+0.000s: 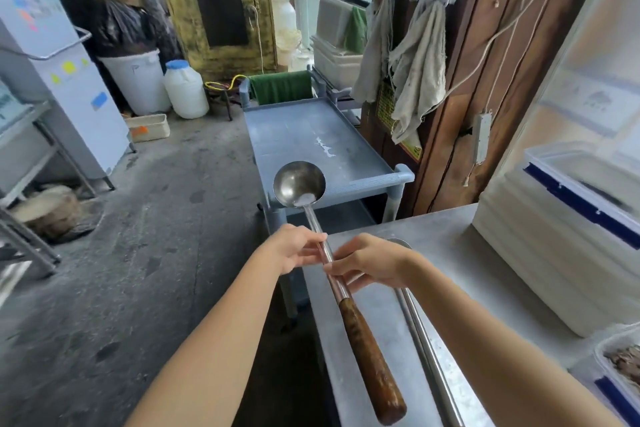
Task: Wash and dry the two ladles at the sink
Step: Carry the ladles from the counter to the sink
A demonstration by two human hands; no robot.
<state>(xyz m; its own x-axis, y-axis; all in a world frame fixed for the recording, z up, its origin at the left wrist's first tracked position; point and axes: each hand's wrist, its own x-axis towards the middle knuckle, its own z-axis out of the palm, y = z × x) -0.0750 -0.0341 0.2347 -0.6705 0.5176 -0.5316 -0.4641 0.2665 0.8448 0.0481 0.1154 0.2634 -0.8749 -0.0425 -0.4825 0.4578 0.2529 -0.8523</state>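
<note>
A long steel ladle (299, 185) with a dark wooden handle (372, 357) is held level in front of me, its bowl facing up over the near end of a grey-blue cart. My left hand (298, 248) pinches its metal shaft from the left. My right hand (367, 262) grips the same shaft from the right, just behind the left. A second ladle (424, 343) lies on the steel counter (460, 253) under my right forearm; only its steel shaft and a sliver of its bowl show. No sink is in view.
The grey-blue cart (311, 135) stands ahead with a green cloth (280, 87) over its far rail. Grey rags (415, 69) hang from hooks on a wooden wall. Plastic storage boxes (568, 225) crowd the counter's right. White tubs and a jug (185, 88) stand on the concrete floor at left.
</note>
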